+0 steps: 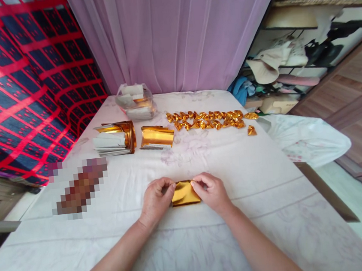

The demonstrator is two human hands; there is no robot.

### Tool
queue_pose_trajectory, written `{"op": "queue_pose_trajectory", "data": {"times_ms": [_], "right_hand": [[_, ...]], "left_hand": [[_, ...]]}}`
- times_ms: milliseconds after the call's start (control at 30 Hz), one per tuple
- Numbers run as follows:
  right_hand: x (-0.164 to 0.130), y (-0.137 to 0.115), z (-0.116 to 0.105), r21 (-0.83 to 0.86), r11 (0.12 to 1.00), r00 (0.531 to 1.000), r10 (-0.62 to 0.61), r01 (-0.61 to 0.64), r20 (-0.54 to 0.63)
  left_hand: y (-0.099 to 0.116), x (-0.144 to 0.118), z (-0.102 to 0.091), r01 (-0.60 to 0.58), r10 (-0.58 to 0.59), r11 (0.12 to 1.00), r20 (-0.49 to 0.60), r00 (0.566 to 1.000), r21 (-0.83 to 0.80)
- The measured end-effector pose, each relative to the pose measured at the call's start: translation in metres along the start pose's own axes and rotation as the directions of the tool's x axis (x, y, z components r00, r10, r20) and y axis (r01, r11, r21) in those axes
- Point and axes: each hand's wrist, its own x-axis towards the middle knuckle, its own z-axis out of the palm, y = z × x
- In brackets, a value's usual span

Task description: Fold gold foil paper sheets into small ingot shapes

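A lilac curtain [177, 36] hangs behind; cluttered shelves [289, 61] and wood-grain panelling [352, 104] stand right.

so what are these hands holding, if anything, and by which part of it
A gold foil sheet: the left hand pinches it near its far left corner, the right hand near its far right corner.

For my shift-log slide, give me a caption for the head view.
Left hand and right hand pinch a gold sheet, with crumpled gold pieces farther back.
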Motion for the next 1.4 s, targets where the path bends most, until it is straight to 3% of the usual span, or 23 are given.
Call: {"op": "queue_pose_trajectory", "data": {"times_ms": [200,367,533,1033,1200,1400], "right_hand": [[0.001,0.004,0.006,-0.081,0.991,0.994,0.107,-0.106,0.016],[0.002,-0.001,0.009,-0.331,0.929,0.982,0.184,-0.165,0.029],[0.004,-0.004,0.009,-0.411,0.897,0.978,0.202,-0.167,0.044],[0.003,-0.003,0.011,-0.406,0.898,0.977,0.207,-0.172,0.045],[0.002,-0.001,0.009,-0.319,0.930,0.979,0.201,-0.181,0.029],[0.001,-0.005,0.004,-0.329,0.937,0.977,0.166,-0.114,0.134]], "left_hand": [[0.004,0.008,-0.002,-0.070,0.055,0.957,0.061,0.997,0.281],[0.012,0.018,-0.002,-0.126,0.094,0.902,0.095,0.991,0.414],[0.018,0.019,0.001,-0.113,0.074,0.860,0.098,0.992,0.498],[0.008,0.019,0.006,-0.044,0.040,0.875,0.019,0.999,0.482],[0.009,0.020,0.004,-0.074,0.054,0.891,0.057,0.997,0.448],[0.006,0.024,-0.004,-0.130,0.084,0.906,0.131,0.988,0.403]]}}
